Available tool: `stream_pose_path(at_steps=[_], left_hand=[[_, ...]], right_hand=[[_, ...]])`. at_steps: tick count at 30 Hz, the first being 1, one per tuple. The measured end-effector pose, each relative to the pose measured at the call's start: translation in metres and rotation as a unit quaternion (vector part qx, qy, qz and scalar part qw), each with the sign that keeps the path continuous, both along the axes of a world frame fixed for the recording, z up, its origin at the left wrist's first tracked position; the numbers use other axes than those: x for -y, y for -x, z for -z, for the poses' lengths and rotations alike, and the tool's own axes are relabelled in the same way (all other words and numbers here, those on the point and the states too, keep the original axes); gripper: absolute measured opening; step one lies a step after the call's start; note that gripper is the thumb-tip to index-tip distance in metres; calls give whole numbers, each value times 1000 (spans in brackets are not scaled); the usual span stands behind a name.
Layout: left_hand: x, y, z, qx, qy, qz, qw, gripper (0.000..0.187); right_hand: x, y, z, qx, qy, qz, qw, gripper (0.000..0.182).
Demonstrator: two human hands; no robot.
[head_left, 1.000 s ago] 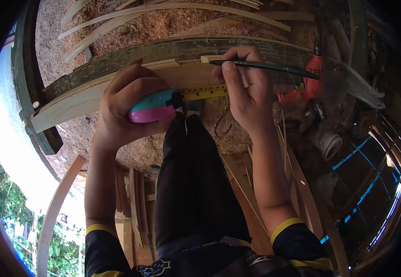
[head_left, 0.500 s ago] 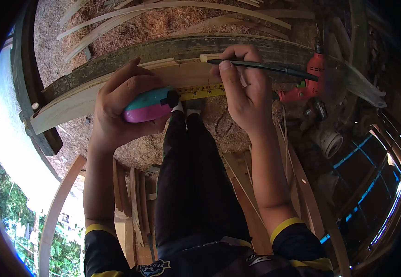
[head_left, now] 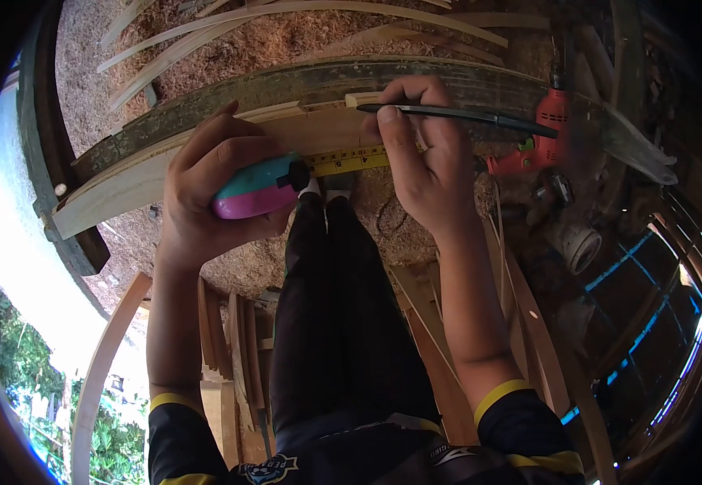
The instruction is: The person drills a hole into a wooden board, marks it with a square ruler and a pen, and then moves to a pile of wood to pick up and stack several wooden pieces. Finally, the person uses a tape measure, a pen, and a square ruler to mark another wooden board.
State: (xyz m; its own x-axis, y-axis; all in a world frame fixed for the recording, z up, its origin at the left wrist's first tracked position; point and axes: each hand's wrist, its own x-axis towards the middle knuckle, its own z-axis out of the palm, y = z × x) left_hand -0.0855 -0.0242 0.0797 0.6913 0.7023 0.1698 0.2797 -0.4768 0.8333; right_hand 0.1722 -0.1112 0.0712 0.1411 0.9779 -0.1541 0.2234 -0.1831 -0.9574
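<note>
- Nearby, the person's dark shirt (head_left: pixel 351 454) carries a badge (head_left: pixel 268 468) whose letters seem to begin PER; smaller white lettering, perhaps GIBO, is hard to read
- The left hand (head_left: pixel 217 174) wraps around the teal-and-pink tape measure (head_left: pixel 254 191), fingers curled over its case
- The right hand (head_left: pixel 424 153) pinches a dark pen (head_left: pixel 480 119) between thumb and fingers; whether it also grips the yellow blade (head_left: pixel 349 162) cannot be told
- That blade spans between the hands along the near side of a pale curved board (head_left: pixel 327 131), numerals 4 and 5 readable; measuring seems in hand, and marking would call for a steady blade and an exactly placed pen
- Beyond the board runs a weathered beam (head_left: pixel 286 90), a red drill (head_left: pixel 553 121) off right
- Farther, thin wooden strips (head_left: pixel 327 8) lie over shavings (head_left: pixel 278 42)
</note>
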Motion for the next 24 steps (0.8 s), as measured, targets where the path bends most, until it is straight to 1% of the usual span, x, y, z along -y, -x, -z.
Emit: stream_pose_path(at_steps=[4, 6, 13, 19, 24], left_hand=[[0, 1, 1, 1, 2, -1, 1000, 47], [0, 2, 0, 6, 10, 1, 1000, 46], [1, 1, -1, -3, 2, 1, 1000, 46], [1, 0, 0, -1, 0, -1, 1000, 46], [2, 1, 0, -1, -2, -2, 1000, 47]], right_hand=[[-1, 1, 0, 9, -1, -3, 1000, 16], [-2, 4, 8, -2, -57, 31, 998, 15], [-2, 3, 6, 16, -46, 26, 998, 15], [-3, 3, 5, 29, -61, 21, 997, 15], [-1, 3, 5, 5, -65, 19, 998, 13]])
